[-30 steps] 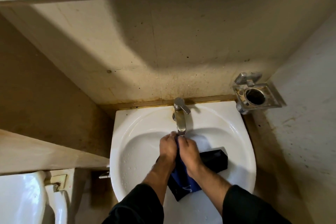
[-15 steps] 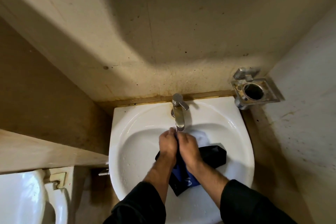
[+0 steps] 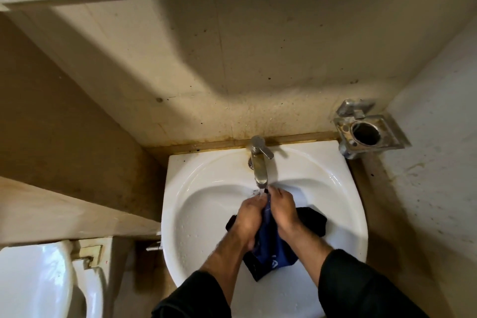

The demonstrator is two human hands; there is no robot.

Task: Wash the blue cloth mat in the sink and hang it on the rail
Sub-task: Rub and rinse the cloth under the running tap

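A person stands over a white sink (image 3: 206, 181) set into a corner of stained beige walls, both forearms reaching in from the bottom edge in dark sleeves (image 3: 361, 289). The blue cloth mat (image 3: 271, 248) lies bunched inside the basin, below the spout of the metal tap (image 3: 259, 165), which stands at the back rim with its lever turned toward the right. The left hand (image 3: 247, 219) grips the mat from its left side, with its fingers (image 3: 254, 201) curled round a gathered fold. The right hand (image 3: 281, 210) presses in just beside it, its fingers closed round the same fold, so that the two hands touch across a narrow strip of blue cloth rising between them toward the spout. A dark, almost black part of the mat spreads to the right of the right hand onto the basin wall, another dark corner shows left of the left wrist, and a blue end with a small pale mark hangs toward the near rim. A little water shows just under the spout. Small droplets dot the basin's left slope. On the right wall, near the sink's back corner, a square metal holder (image 3: 369, 131) with a round hole is mounted. At lower left, part of a white toilet (image 3: 38, 279) is visible.
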